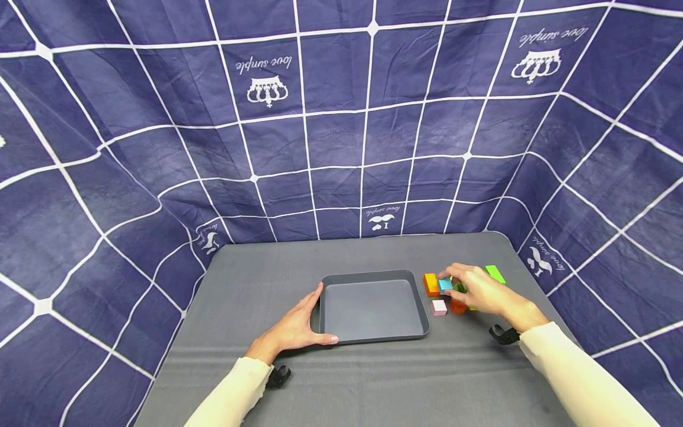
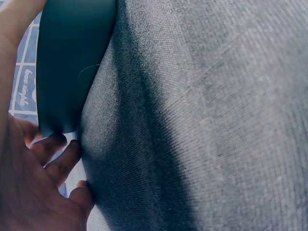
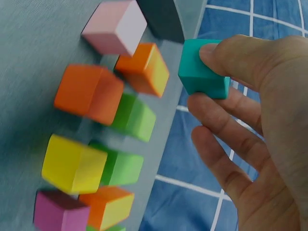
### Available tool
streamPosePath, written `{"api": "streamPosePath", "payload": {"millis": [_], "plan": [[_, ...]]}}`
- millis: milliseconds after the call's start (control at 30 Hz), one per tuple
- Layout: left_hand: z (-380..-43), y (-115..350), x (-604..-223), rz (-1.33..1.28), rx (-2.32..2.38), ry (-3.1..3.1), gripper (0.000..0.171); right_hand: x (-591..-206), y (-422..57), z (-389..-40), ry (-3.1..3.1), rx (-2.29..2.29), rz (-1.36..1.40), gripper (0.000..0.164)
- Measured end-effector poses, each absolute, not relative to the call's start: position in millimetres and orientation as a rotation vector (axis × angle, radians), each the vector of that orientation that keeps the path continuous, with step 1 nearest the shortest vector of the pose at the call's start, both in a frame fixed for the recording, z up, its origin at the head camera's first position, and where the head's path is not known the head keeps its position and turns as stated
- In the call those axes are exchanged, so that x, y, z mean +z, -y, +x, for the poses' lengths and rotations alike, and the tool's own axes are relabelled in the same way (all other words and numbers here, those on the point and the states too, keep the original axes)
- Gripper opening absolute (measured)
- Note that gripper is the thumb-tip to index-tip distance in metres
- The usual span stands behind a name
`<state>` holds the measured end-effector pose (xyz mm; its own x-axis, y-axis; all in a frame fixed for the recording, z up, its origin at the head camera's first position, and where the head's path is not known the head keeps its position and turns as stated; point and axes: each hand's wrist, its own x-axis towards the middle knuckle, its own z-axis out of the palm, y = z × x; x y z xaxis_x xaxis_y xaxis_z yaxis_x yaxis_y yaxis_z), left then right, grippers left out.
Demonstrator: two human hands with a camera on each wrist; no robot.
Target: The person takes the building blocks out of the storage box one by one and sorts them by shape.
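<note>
A dark grey rectangular tray point(image 1: 373, 308) lies on the table. My left hand point(image 1: 296, 325) is spread along its left side, the fingers by the left rim and the thumb at the near left corner; the left wrist view shows fingertips point(image 2: 57, 139) right at the tray's end point(image 2: 72, 67). Past the tray's right side, my right hand point(image 1: 477, 289) pinches a blue cube point(image 3: 199, 70) between thumb and fingers, above the other blocks. Close by are a pink cube point(image 1: 439, 307), a yellow-orange block point(image 1: 431, 285) and a red-orange cube point(image 3: 86, 94), partly covered by the hand in the head view.
More blocks stand grouped on the right: a yellow cube point(image 3: 72, 163), a purple cube point(image 3: 58, 211), an orange block point(image 3: 107, 207) and green blocks point(image 1: 495, 274). A grey cloth point(image 1: 256, 273) covers the table. Blue curtains with white lines point(image 1: 341, 136) surround the back and sides.
</note>
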<state>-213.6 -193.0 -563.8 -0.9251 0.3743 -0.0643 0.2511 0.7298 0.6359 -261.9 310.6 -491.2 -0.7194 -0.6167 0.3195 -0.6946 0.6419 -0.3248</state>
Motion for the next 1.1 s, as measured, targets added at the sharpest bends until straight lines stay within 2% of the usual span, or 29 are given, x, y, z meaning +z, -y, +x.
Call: {"api": "streamPosePath", "payload": {"millis": [567,1100], "plan": [[-213.6,193.2,-563.3,0.517,0.980,-2.742,0.149,-490.9,-369.7,-257.9,2.610,0.555,0.993,0.039],[-213.5,193.0,-563.8,0.516,0.980,-2.737,0.148,-508.8,-426.2,-252.5,2.652,0.523,0.830,0.039]]}}
